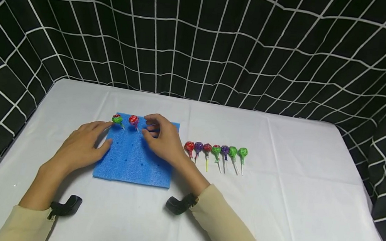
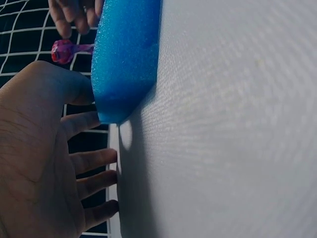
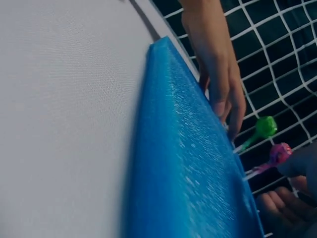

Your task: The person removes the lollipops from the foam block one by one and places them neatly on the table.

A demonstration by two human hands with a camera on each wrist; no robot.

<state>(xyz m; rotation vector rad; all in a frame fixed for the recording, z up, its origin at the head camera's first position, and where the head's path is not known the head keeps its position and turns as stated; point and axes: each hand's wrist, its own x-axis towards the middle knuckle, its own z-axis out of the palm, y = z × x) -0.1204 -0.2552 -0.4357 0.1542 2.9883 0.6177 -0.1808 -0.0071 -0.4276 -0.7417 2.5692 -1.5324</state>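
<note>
A blue foam board with small holes lies on the table. Two lollipops stand in its far row: a green one with red on top and a red one. My left hand rests at the board's left edge, thumb over the foam and index fingertip close to the green lollipop; the left wrist view shows its fingers spread and loose. Just right of the red lollipop, my right hand hovers over the board, fingers loosely bent, with a gap between thumb and fingertips and nothing seen in it.
Right of the board, several lollipops lie in a row on the white cloth, among them a red one, a purple one and a green one. A black curtain with a white grid hangs behind the table.
</note>
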